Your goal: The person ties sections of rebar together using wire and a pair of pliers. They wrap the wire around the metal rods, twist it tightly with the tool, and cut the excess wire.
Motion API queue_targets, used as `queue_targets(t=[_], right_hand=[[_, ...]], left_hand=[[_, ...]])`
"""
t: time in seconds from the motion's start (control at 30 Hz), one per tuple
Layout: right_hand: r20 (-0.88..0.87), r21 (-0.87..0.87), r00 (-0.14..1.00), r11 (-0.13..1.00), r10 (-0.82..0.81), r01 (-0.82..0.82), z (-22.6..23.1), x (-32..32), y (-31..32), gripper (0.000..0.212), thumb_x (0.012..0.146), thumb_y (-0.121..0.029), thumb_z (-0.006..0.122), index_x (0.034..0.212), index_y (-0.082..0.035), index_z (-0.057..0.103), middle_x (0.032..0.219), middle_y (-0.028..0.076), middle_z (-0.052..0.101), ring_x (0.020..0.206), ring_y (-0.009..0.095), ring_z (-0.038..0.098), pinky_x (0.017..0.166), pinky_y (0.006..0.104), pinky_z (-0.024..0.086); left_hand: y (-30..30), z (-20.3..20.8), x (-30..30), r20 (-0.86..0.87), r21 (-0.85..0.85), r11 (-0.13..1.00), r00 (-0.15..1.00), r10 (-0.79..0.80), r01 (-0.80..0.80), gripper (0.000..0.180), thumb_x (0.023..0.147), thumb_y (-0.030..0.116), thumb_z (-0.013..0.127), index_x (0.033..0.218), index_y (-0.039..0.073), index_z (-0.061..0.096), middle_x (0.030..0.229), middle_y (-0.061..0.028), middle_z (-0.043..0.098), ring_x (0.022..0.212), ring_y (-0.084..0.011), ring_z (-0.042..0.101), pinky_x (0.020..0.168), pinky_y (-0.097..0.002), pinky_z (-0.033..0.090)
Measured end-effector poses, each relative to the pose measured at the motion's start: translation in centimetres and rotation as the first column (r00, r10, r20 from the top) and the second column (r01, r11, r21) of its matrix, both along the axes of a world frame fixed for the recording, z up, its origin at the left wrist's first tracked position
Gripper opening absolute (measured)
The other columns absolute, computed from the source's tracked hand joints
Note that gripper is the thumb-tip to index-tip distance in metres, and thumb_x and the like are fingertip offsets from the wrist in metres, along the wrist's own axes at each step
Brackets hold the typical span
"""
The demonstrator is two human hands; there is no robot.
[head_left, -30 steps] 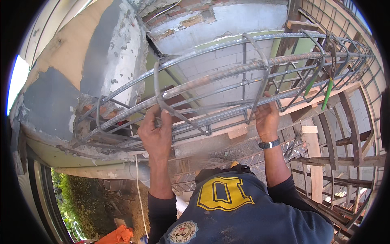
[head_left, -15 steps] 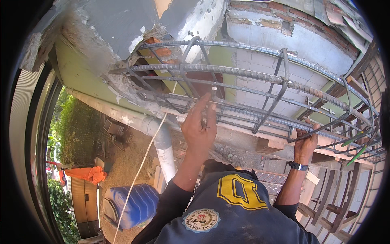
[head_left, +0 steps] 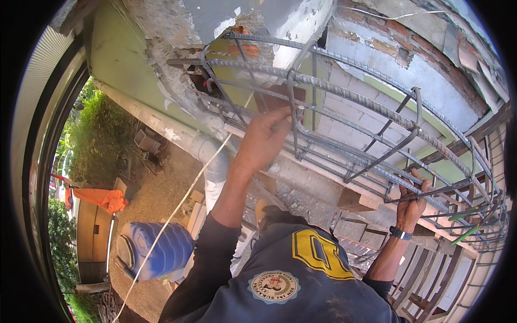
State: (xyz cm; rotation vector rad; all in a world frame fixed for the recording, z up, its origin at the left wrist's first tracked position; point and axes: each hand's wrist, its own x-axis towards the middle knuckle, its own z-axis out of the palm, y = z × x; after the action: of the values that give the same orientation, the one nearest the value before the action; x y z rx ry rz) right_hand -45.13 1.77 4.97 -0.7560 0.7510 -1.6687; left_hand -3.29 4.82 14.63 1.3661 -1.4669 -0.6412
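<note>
A long rebar cage of ribbed bars and bent stirrups runs in front of me from the broken wall out to the right. My left hand is closed at its left part, fingers pinched on an upright steel stirrup. A small pale tip shows just past those fingertips. Farther right, my right hand wraps round a lower bar of the cage from below, fingers curled over it. A dark watch sits on the right wrist.
Broken concrete and brick surround the cage's left end. A white cord slants down past my left arm. Below are a grey pipe, a blue drum and a wooden block. Green strips hang at the right end.
My left hand has gone from loosely spread fingers to a pinch at the stirrup. That stirrup now stands farther right along the bars. The view has shifted; my right hand keeps its hold.
</note>
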Motion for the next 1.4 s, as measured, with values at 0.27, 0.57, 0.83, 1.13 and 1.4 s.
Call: queue_targets(t=[0.27,0.57,0.83,1.13,1.4], right_hand=[[-0.044,-0.047,0.994,0.994,0.096,-0.098,-0.2,0.1,-0.2,0.045,0.102,-0.045,0.049,0.124,-0.007,0.052,0.126,0.023,0.061,0.099,0.03,0.069,0.076,0.0379,0.064],[0.085,0.133,0.98,0.977,-0.18,0.168,-2.9,-1.3,-1.0,0.07,0.101,-0.051,0.048,0.142,0.004,0.036,0.144,0.023,0.043,0.125,0.029,0.052,0.097,0.0383,0.053],[0.096,-0.136,0.995,0.99,0.04,-0.027,-4.7,-4.0,-0.5,0.039,0.104,-0.032,0.049,0.13,-0.002,0.051,0.134,0.024,0.054,0.121,0.026,0.057,0.101,0.0401,0.05],[0.143,-0.067,0.987,0.994,-0.078,0.088,-3.6,-3.3,-1.0,0.027,0.105,-0.023,0.05,0.111,0.0,0.061,0.109,0.018,0.07,0.091,0.019,0.07,0.081,0.0285,0.061],[0.123,-0.089,0.986,0.991,0.109,-0.098,-3.1,-3.2,-0.6,0.033,0.103,-0.026,0.053,0.119,0.002,0.056,0.118,0.022,0.064,0.109,0.026,0.064,0.096,0.038,0.056]], left_hand=[[-1.0,-1.5,1.0,-0.451,0.028,0.983,0.88,-0.15,0.182,0.027,0.104,0.028,0.051,0.113,0.004,0.061,0.105,-0.0034,0.068,0.056,0.0003,0.036,0.05,-0.0169,0.03],[-1.9,-0.8,2.2,-0.485,-0.096,0.963,0.857,0.175,-0.251,0.032,0.104,0.034,0.051,0.104,0.003,0.062,0.085,0.0027,0.06,0.066,-0.0037,0.042,0.06,-0.022,0.035],[-2.5,-0.3,4.1,-0.413,0.008,0.929,0.845,0.34,-0.37,0.034,0.103,0.033,0.055,0.101,0.001,0.068,0.079,0.001,0.064,0.07,-0.0042,0.049,0.065,-0.0215,0.04],[0.6,-1.7,2.8,-0.198,-0.158,0.91,0.915,0.351,-0.383,0.045,0.096,0.023,0.065,0.133,0.0,0.056,0.092,-0.014,0.073,0.067,-0.0197,0.064,0.063,-0.031,0.048],[1.1,-1.9,2.1,-0.419,-0.166,0.918,0.869,0.264,-0.359,0.045,0.094,0.015,0.069,0.133,0.002,0.051,0.122,-0.0118,0.067,0.105,-0.0146,0.063,0.084,-0.0261,0.049]])
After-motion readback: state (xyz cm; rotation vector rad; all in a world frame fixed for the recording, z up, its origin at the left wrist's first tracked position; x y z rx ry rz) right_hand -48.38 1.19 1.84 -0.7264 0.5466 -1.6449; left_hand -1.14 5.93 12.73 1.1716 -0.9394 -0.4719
